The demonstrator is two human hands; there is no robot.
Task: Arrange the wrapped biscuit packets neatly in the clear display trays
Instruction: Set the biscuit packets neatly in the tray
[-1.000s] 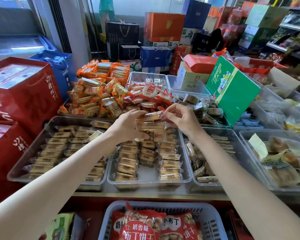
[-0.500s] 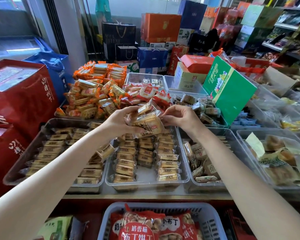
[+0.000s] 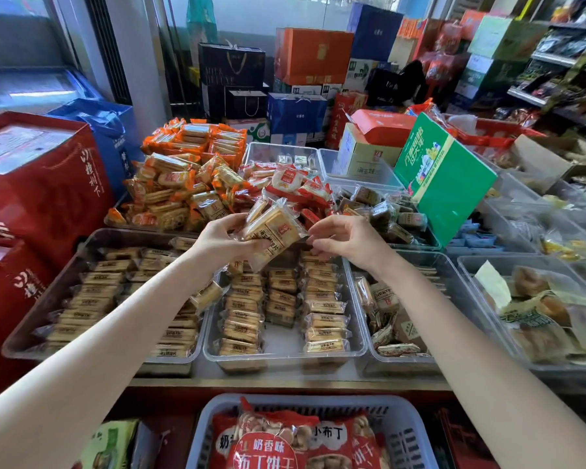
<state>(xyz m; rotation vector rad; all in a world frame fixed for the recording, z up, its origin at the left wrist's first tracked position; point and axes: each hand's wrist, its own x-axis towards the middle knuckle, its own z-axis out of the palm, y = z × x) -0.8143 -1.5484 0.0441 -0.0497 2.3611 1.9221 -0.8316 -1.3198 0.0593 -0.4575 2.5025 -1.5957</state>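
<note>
Left hand (image 3: 224,243) grips small stack of clear-wrapped tan biscuit packets (image 3: 273,231); right hand (image 3: 347,242) pinches its wrapper edge above clear plastic display tray (image 3: 285,355). Slippery film, stack could fan apart.

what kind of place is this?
Most likely a small grocery or snack shop: clear display trays of wrapped biscuit packets on a counter, stacked gift boxes behind, and stocked shelves at right.

A worktop (image 3: 285,379) carries clear display trays (image 3: 359,346) set side by side, several lined with rows of wrapped biscuit packets (image 3: 241,328). Behind them sits a heap of orange-wrapped packets (image 3: 180,184).
</note>
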